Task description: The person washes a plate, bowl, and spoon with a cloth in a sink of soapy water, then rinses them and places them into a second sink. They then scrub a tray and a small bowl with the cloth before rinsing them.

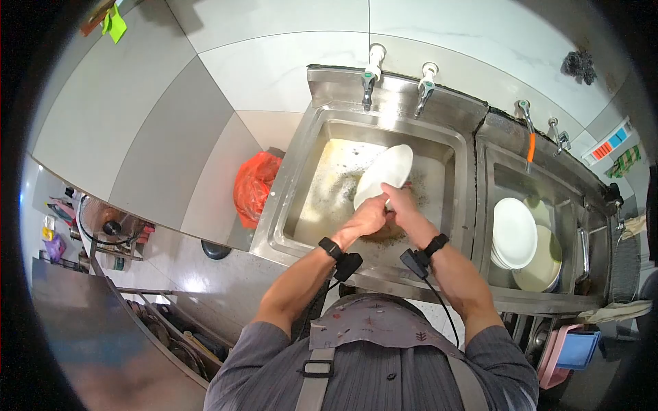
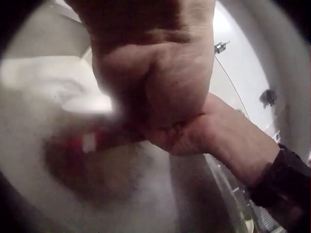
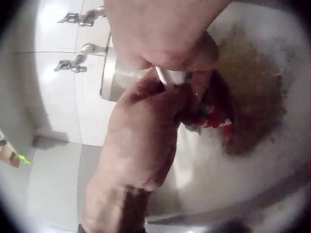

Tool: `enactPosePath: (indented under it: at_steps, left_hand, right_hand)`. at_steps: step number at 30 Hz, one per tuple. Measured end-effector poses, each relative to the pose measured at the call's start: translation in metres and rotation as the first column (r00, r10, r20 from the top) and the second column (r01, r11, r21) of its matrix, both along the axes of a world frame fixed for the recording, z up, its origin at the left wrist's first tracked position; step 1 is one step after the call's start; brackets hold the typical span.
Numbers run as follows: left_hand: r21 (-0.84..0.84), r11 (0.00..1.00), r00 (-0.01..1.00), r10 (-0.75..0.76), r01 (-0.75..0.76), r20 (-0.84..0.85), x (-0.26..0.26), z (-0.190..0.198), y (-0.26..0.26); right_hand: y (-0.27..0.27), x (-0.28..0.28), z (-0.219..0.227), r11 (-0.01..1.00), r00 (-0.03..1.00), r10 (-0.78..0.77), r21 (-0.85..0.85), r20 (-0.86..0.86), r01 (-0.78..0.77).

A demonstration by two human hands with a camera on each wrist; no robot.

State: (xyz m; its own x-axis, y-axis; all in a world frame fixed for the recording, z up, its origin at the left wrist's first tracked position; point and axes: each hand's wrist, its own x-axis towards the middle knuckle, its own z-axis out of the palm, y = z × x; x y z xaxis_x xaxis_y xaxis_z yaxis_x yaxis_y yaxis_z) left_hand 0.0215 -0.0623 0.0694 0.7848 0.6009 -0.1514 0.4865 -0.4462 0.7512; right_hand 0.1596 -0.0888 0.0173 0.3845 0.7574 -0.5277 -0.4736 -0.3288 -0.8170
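Note:
A white plate [image 1: 385,175] is held tilted over the left sink basin. My left hand [image 1: 369,215] grips its near edge, and the same hand [image 3: 143,133] shows up close in the right wrist view. Crossing close beside it, my right hand [image 1: 402,201] has its thumb on the plate's near edge. Under the plate, at the right hand's fingers, is a crumpled red-and-white cloth [image 3: 216,119]; most of it is hidden by the hands. In the left wrist view the cloth [image 2: 87,142] is blurred below the plate.
Cloudy water with dark bits lies in the left basin [image 1: 315,198]. Two taps [image 1: 369,85] stand behind it. In the right basin are stacked white dishes [image 1: 515,233] and a large round bowl [image 1: 541,264]. A red plastic bag [image 1: 256,188] is left of the sink.

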Motion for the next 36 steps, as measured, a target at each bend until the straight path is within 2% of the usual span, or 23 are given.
enactPosePath:
  at_steps: [1,2,3,4,5,6,8,10,12,15,17,20,21,23,24,26,27,29,30,32,35,36]
  left_hand:
    - [0.0,1.0,1.0,0.001,-0.001,0.003,0.004,-0.016,-0.002]
    - [0.072,0.995,0.996,-0.066,0.062,0.053,0.006,-0.042,-0.002]
    - [0.147,0.982,0.986,-0.136,0.121,0.096,0.007,-0.056,-0.001]
    - [0.15,0.982,0.986,-0.133,0.117,0.098,0.005,-0.048,0.0]
    - [0.11,0.969,0.976,-0.216,0.219,-0.039,0.001,-0.041,-0.001]
    - [0.056,0.947,0.938,-0.302,0.315,-0.172,-0.002,-0.036,-0.003]
    - [0.08,0.935,0.918,-0.32,0.347,-0.235,-0.004,-0.06,0.001]
    - [0.03,0.89,0.837,-0.417,0.455,-0.354,-0.013,-0.069,0.01]
    - [-0.007,0.89,0.823,-0.425,0.457,-0.377,-0.021,-0.081,0.02]
    - [-0.017,0.897,0.823,-0.412,0.441,-0.392,-0.033,-0.068,0.026]
    - [-0.217,0.96,0.874,-0.254,0.176,-0.414,-0.038,-0.048,0.027]
    - [-0.211,0.963,0.847,-0.252,0.17,-0.468,-0.042,-0.042,0.034]
    - [-0.209,0.962,0.849,-0.255,0.175,-0.464,-0.044,-0.047,0.037]
    - [-0.223,0.97,0.888,-0.187,0.099,-0.42,-0.049,-0.059,0.041]
    - [-0.225,0.969,0.888,-0.195,0.107,-0.416,-0.05,-0.06,0.042]
    - [-0.293,0.956,0.903,-0.143,0.02,-0.405,-0.05,-0.062,0.045]
    - [-0.294,0.955,0.905,-0.149,0.027,-0.4,-0.048,-0.066,0.047]
    - [-0.396,0.917,0.918,-0.121,-0.043,-0.378,-0.047,-0.071,0.052]
    - [-0.397,0.917,0.919,-0.124,-0.038,-0.374,-0.045,-0.068,0.052]
    - [-0.369,0.921,0.916,-0.035,-0.126,-0.401,-0.04,-0.062,0.05]
    - [-0.29,0.946,0.918,0.016,-0.142,-0.396,-0.033,-0.09,0.061]
    - [-0.286,0.948,0.92,0.016,-0.138,-0.393,-0.032,-0.088,0.065]
  right_hand:
    - [0.006,0.022,-0.049,1.0,0.998,0.02,-0.012,0.068,-0.019]
    - [0.011,0.036,-0.075,0.999,0.99,0.041,-0.023,0.135,-0.038]
    - [0.007,0.038,-0.071,0.999,0.99,0.044,-0.021,0.137,-0.041]
    - [0.0,0.038,-0.065,0.997,0.98,-0.012,-0.067,0.199,0.026]
    - [-0.006,0.039,-0.059,0.989,0.963,-0.066,-0.112,0.261,0.098]
    - [-0.005,0.045,-0.073,0.989,0.963,-0.066,-0.113,0.26,0.098]
    - [-0.003,0.06,-0.113,0.989,0.928,0.035,-0.149,0.37,0.022]
    - [-0.011,0.051,-0.083,0.98,0.953,0.007,-0.191,0.303,0.053]
    - [-0.014,0.046,-0.07,0.97,0.972,-0.02,-0.232,0.234,0.076]
    - [-0.013,0.066,-0.104,0.952,0.969,0.005,-0.298,0.246,0.07]
    - [-0.009,0.081,-0.145,0.964,0.98,-0.002,-0.26,0.2,0.055]
    - [-0.02,0.065,-0.087,0.958,0.989,0.019,-0.285,0.146,0.024]
    - [-0.019,0.065,-0.083,0.958,0.988,0.015,-0.284,0.15,0.029]
    - [-0.02,0.066,-0.074,0.948,0.937,0.169,-0.31,0.306,-0.07]
    - [-0.023,0.065,-0.069,0.948,0.937,0.163,-0.312,0.309,-0.062]
    - [-0.026,0.063,-0.058,0.958,0.84,0.186,-0.283,0.51,-0.04]
    - [-0.03,0.059,-0.043,0.958,0.838,0.182,-0.285,0.515,-0.033]
    - [-0.037,0.047,-0.006,0.947,0.567,0.255,-0.321,0.783,0.019]
    - [-0.039,0.05,-0.004,0.946,0.564,0.254,-0.322,0.786,0.023]
    - [-0.045,0.057,0.001,0.972,0.422,0.222,-0.232,0.879,-0.027]
    - [-0.054,0.055,0.019,0.99,0.408,0.141,-0.138,0.902,-0.037]
    - [-0.056,0.056,0.021,0.991,0.406,0.135,-0.132,0.904,-0.034]
